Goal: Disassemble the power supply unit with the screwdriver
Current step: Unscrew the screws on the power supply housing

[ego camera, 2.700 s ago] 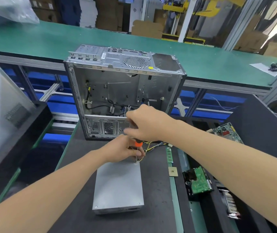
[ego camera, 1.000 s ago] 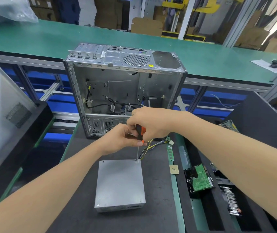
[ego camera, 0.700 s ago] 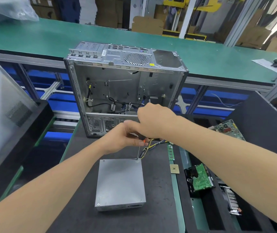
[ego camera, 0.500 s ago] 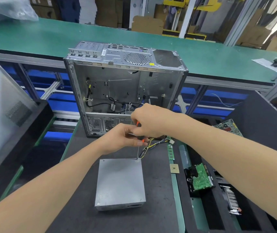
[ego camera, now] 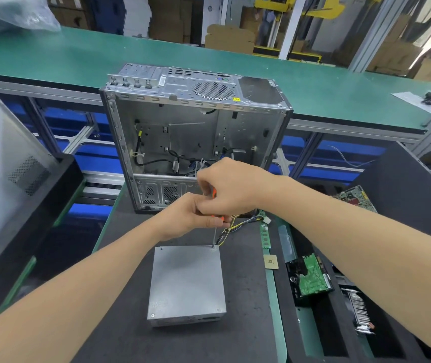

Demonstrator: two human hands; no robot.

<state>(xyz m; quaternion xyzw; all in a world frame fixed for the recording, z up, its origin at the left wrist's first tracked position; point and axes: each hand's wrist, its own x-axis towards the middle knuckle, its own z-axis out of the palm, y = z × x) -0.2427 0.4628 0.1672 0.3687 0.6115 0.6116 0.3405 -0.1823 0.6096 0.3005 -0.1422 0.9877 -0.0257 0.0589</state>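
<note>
The grey metal power supply unit (ego camera: 186, 281) lies flat on the black mat, its yellow and black cable bundle (ego camera: 238, 225) trailing from the far right corner. A screwdriver (ego camera: 214, 233) with an orange and black handle stands upright, its tip on the screw at that far right corner of the lid. My right hand (ego camera: 228, 188) is closed around the top of the handle. My left hand (ego camera: 192, 217) pinches the lower handle and shaft just above the unit. Most of the handle is hidden by both hands.
An open, emptied computer case (ego camera: 193, 137) stands just behind my hands. A RAM stick (ego camera: 265, 235), a CPU chip (ego camera: 271, 262), a hard drive (ego camera: 309, 280) and a circuit board (ego camera: 354, 199) lie to the right. Black bins flank both sides; a green conveyor (ego camera: 78, 53) runs behind.
My right hand has shifted its grip round the handle between frames while the screwdriver tip stays on the same corner screw. The power supply unit has not moved.
</note>
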